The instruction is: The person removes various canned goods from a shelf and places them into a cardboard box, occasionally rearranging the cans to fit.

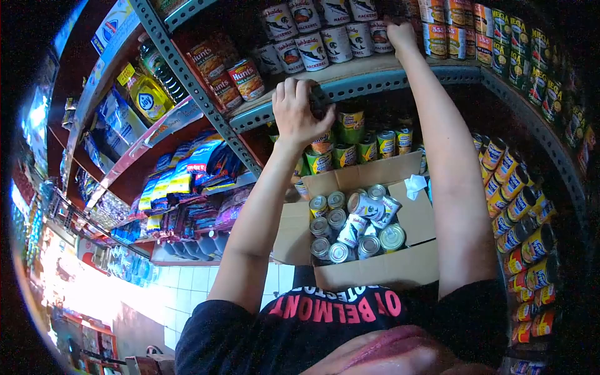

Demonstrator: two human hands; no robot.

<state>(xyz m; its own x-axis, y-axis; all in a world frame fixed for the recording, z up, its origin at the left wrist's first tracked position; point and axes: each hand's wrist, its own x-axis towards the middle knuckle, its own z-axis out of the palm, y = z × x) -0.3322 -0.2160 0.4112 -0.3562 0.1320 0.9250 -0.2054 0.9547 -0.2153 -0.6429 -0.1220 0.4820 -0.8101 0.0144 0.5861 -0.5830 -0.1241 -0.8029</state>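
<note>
My right hand (403, 37) reaches up to the upper shelf, its fingers curled at the side of a Hokkaido mackerel can (380, 36) at the right end of the row. My left hand (292, 111) is at the front edge of that shelf (362, 86), fingers bent over it and thumb out to the side. A dark thing (320, 95) shows between its thumb and fingers; I cannot tell what it is. Below my arms, an open cardboard box (375, 273) holds several cans, some lying with mackerel labels (353, 230), others upright.
Hunt's cans (247, 80) stand left of the mackerel rows, 555 cans (435, 40) and green Mega cans (519, 50) to the right. Yellow-labelled cans (345, 155) fill the lower shelf. Packets (187, 172) and a yellow Joy bottle (150, 97) occupy the left shelves.
</note>
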